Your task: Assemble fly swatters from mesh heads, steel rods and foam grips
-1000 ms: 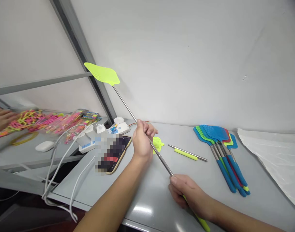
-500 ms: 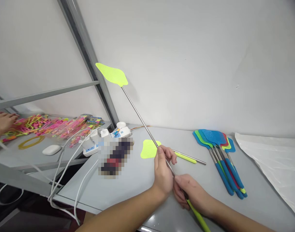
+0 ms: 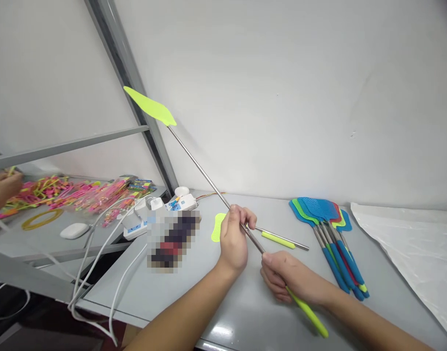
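Observation:
A yellow-green fly swatter (image 3: 197, 165) with a thin metal telescopic rod slants up to the left, its flat head raised in front of the wall and shelf post. My left hand (image 3: 235, 239) is closed around the middle of the rod. Lower down, my right hand (image 3: 287, 275) grips the thicker part of the rod just above the yellow-green handle, which sticks out below. Behind my left hand lies another yellow-green swatter (image 3: 218, 228), partly hidden, with a yellow-green grip (image 3: 278, 240) and a metal rod beside it.
Several blue, green and red fly swatters (image 3: 329, 243) lie stacked on the right, beside a white plastic sheet (image 3: 399, 253). Left are a power strip (image 3: 183, 202), white cables (image 3: 99, 248), a pixelated item (image 3: 174, 241), and pink and yellow pieces (image 3: 77, 192) near another person's hand (image 3: 4, 187).
The held swatter has shifted left and its head has turned more edge-on. Both my hands still grip it, a little farther apart, and more of the handle's end shows.

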Motion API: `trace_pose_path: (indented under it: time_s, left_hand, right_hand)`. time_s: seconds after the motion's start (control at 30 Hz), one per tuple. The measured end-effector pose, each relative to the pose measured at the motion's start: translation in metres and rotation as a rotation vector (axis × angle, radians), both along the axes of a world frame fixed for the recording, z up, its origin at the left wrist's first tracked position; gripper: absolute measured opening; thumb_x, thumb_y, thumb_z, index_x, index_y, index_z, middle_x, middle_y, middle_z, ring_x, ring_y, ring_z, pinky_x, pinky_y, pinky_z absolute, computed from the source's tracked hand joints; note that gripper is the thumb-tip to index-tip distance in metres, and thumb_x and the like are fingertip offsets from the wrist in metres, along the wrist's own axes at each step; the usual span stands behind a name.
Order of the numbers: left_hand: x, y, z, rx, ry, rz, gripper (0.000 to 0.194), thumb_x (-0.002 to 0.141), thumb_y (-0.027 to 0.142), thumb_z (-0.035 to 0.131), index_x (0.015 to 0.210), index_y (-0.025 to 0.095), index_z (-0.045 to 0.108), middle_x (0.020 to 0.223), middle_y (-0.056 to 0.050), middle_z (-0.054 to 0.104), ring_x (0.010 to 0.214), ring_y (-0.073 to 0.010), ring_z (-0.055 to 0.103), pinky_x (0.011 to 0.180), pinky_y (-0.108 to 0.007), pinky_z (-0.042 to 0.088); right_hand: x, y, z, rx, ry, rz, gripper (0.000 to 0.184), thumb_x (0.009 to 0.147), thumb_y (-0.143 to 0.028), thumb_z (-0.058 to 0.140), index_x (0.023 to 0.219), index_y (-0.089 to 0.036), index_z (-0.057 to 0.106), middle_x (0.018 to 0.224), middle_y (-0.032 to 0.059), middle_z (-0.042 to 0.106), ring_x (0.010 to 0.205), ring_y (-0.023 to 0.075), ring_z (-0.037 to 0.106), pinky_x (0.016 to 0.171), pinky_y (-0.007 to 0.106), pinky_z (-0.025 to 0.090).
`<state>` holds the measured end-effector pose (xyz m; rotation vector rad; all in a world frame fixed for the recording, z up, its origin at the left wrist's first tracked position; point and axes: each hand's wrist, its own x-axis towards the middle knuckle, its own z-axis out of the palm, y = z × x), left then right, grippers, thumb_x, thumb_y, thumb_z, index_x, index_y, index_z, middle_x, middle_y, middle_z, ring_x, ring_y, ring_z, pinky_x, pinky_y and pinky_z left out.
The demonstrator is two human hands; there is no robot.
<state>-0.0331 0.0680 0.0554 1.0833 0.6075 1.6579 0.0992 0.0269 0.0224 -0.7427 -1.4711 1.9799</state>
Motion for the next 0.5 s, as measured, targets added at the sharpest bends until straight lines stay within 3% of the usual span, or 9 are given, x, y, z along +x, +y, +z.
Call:
trace_pose_path:
  time_s: [0.13,0.33,0.5]
  left_hand:
    - [-0.003,0.011,0.017,0.014,-0.087,0.006,0.039,0.098,0.041,0.035,0.066,0.019,0.040,0.059,0.001,0.044,0.060,-0.0130,0.041,0.064,-0.027,0.034]
    - [-0.008,0.024,0.054,0.063,-0.206,0.013,0.040,0.095,0.044,0.042,0.063,0.019,0.040,0.058,0.003,0.037,0.056,-0.0116,0.038,0.061,-0.025,0.037]
    - [0.000,0.023,0.072,0.112,-0.212,-0.029,0.039,0.096,0.041,0.040,0.064,0.019,0.039,0.058,0.004,0.033,0.054,-0.0109,0.035,0.059,-0.025,0.038]
  right_hand:
    - [0.013,0.003,0.011,0.032,-0.060,0.023,0.053,0.095,-0.053,0.036,0.054,-0.020,0.035,0.047,-0.0074,0.030,0.039,0.0060,0.029,0.041,0.022,0.026]
    - [0.035,-0.013,0.029,0.062,-0.216,-0.004,0.053,0.095,-0.052,0.036,0.054,-0.020,0.031,0.050,-0.0073,0.026,0.043,0.0064,0.025,0.042,0.022,0.024]
    - [0.046,-0.023,0.039,0.207,-0.369,-0.089,0.051,0.095,-0.051,0.038,0.055,-0.020,0.032,0.052,-0.0057,0.031,0.045,0.0073,0.030,0.044,0.023,0.026]
